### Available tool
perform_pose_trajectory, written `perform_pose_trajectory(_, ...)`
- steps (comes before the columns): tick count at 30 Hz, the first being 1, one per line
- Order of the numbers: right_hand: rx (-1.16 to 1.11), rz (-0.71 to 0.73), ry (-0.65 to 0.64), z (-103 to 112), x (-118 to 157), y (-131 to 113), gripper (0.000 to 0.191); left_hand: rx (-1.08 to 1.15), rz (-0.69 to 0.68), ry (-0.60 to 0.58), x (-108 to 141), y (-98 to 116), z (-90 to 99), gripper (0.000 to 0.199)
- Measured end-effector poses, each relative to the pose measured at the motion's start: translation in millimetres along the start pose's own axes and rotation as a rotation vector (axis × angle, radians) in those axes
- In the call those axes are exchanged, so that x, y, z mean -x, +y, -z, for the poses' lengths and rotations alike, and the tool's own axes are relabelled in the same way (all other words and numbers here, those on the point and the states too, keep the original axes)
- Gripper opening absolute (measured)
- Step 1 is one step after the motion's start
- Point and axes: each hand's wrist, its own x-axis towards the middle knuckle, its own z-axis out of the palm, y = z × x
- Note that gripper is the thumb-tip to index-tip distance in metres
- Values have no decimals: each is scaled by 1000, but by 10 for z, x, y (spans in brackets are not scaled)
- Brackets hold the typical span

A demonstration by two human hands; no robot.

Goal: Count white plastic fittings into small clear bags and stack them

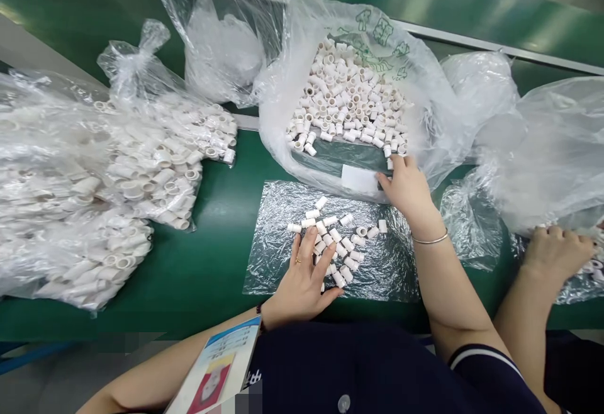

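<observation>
White pipe fittings [342, 249] lie scattered on a flat clear plastic bag [274, 263] in front of me. My left hand [306, 275] rests over the left part of them, fingers spread and touching several pieces. Behind the flat bag, a large open plastic bag [278, 112] with green print holds a heap of similar fittings [353, 96]. My right hand [406, 189] is at its front right edge, thumb and fingers around a fitting [390, 163] near the heap. A white paper label [360, 179] shows on the bag's front edge, left of my right hand.
Filled bags of white fittings [155, 175] cover the left of the green table [217, 231]. Crumpled plastic [481, 80] lies at the right. Another person's hand [557, 253] works over a bag at the far right. A metal rail [472, 43] crosses behind the bags.
</observation>
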Motion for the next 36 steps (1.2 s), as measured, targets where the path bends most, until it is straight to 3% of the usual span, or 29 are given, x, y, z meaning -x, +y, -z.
perform_pose_trajectory(4,63,-39,-58,-101,-100,-120,40,-3,1,2,-3,-3,-8,102)
perform_pose_trajectory(7,-23,-39,-32,-189,-87,-131,32,-2,0,-1,5,-8,-10,103)
perform_pose_trajectory(9,-231,-22,17,-222,-76,-68,25,-1,2,-4,10,-11,-9,103)
perform_pose_trajectory(13,-992,-81,47,-171,-9,73,28,-2,0,-11,4,-7,-1,103)
perform_pose_trajectory(15,-1286,-115,-34,-107,68,88,36,1,-2,-12,-1,-2,3,103)
perform_pose_trajectory(18,-1436,-104,-200,-53,248,15,44,2,5,-2,-3,4,4,104)
perform_pose_trajectory(21,-1314,7,-288,-73,488,-159,40,-1,11,-1,0,5,3,105)
perform_pose_trajectory(25,-884,374,-217,-66,759,-395,29,-8,1,-9,1,5,12,102)
perform_pose_trajectory(28,-699,580,-182,-16,738,-425,23,-9,4,-8,-1,9,19,100)
perform_pose_trajectory(31,-583,531,-75,-13,416,-294,17,-14,5,-12,3,9,17,98)
perform_pose_trajectory(34,-413,298,72,-61,-104,-98,15,-29,3,-13,8,5,9,98)
perform_pose_trajectory(36,-303,188,133,-87,-434,-8,25,-39,8,-8,9,2,7,100)
